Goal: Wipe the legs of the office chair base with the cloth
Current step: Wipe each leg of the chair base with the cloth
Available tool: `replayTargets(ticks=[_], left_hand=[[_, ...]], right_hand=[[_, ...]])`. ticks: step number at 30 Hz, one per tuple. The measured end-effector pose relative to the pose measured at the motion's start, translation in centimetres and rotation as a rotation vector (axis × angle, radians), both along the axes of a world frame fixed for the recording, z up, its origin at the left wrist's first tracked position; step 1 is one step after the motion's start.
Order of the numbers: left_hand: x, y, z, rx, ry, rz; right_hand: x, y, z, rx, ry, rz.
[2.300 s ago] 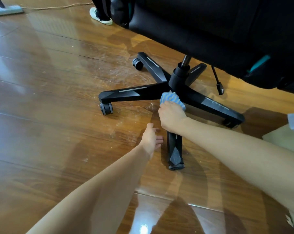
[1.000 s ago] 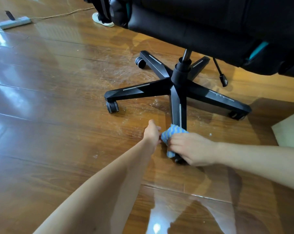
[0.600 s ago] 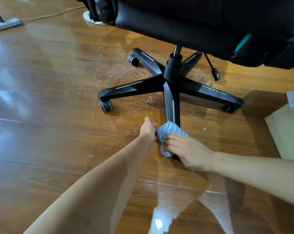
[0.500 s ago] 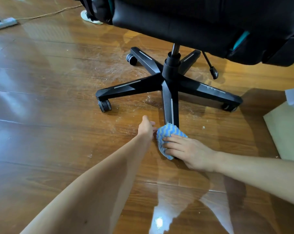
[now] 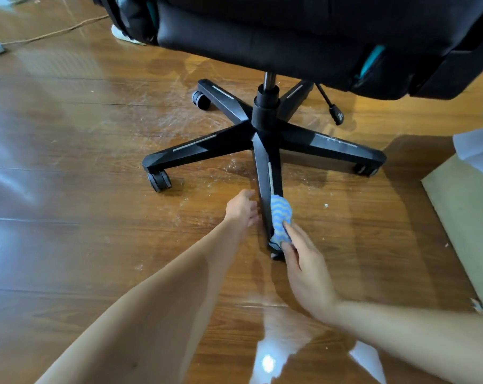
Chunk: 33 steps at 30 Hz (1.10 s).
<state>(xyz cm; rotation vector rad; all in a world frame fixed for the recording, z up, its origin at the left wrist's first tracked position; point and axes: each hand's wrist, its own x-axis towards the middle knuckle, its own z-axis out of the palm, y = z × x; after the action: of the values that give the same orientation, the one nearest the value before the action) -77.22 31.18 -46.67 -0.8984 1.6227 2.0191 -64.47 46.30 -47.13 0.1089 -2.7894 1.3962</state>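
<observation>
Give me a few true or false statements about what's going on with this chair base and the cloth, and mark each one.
1. The cloth lies on the near leg of the chair base. True.
2. The left hand holds the cloth. False: the right hand presses it on the leg; the left hand touches the leg's other side.
3. The cloth is plain white. False: it is blue with pale wavy stripes.
4. A caster shows under another leg's end. True.
5. The seat is tipped onto the floor. False: the seat sits up above the base, over the wooden floor.
</observation>
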Motion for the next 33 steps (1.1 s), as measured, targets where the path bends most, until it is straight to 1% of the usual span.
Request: replayTargets(ticks=[2, 5, 8, 11, 13, 16, 19, 21, 23, 25, 28, 30, 33], left_hand=[[-0.9, 1.1, 0.7, -0.029, 0.035, -0.024], [-1.5, 1.7, 0.0, -0.105, 0.062, -0.062], [-2.4, 1.5, -2.0, -0.119, 0.052, -0.067], [-1.9, 0.9, 0.5, -0.129, 0.048, -0.102], [-1.5, 0.2, 1.0, -0.136, 0.044, -0.1], [-1.6, -0.8, 0.0, -0.17, 0.047, -0.119], [-2.1, -1.2, -0.9, -0.221, 0.034, -0.125], [-1.8, -0.6, -0.1, -0.25, 0.065, -0.113], [-1.5, 0.3, 0.4, -0.278, 0.108, -0.059], [-1.4, 0.9, 0.0, -0.314, 0.155, -0.005], [-1.1, 1.7, -0.5, -0.381, 0.201, 0.014], [-0.8, 1.8, -0.4, -0.411, 0.212, 0.029], [0.0, 2.1, 0.4, -0.451, 0.223, 0.045]], right_hand=[[1.6, 0.0, 0.0, -0.063, -0.035, -0.011], [0.4, -1.3, -0.7, -0.094, -0.07, -0.059], [-3.6, -2.4, -0.1, -0.142, -0.127, -0.147], [-8.6, -3.1, 1.1, -0.171, -0.152, -0.211], [-11.8, -3.9, 2.0, -0.173, -0.183, -0.232], [-16.5, -5.0, 2.8, -0.179, -0.246, -0.28], [-19.5, -5.3, 3.3, -0.26, -0.343, -0.338], [-19.3, -5.3, 3.4, -0.251, -0.356, -0.327], [-17.6, -5.3, 3.2, -0.179, -0.323, -0.304], [-15.5, -5.2, 2.7, -0.142, -0.289, -0.294], [-13.3, -5.6, 2.0, -0.131, -0.26, -0.303], [-13.4, -6.1, 2.2, -0.145, -0.248, -0.346], [-16.0, -6.5, 3.1, -0.171, -0.258, -0.366]])
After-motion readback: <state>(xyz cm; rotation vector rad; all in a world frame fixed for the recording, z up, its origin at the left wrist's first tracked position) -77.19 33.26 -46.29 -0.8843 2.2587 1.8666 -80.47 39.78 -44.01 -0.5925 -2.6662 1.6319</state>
